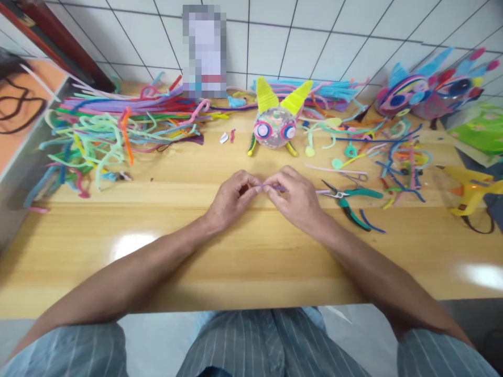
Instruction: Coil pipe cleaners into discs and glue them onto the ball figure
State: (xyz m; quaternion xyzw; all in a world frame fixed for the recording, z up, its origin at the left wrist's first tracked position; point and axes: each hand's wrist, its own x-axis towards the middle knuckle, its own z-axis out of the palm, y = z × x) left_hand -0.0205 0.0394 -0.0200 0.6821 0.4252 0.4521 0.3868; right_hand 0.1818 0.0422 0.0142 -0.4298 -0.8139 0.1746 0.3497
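My left hand [234,198] pinches one end of a thin purple pipe cleaner [279,188] over the middle of the table. Close beside it, my right hand [293,195] grips the same stem, which passes under the fingers and comes out to the right. The fingertips of both hands nearly touch. Just beyond them stands a round, glittery figure [274,127] with yellow-green ears, ringed pink and blue eyes and small dark green and yellow feet. Green-handled pliers [351,204] lie open to the right of my right hand.
Heaps of colourful pipe cleaners [102,131] cover the left and back of the wooden table [243,262]. Scissors [356,178], cut pieces, a yellow glue gun [467,189] and two decorated figures [404,94] are at the right. A blurred upright object [205,50] stands at the back.
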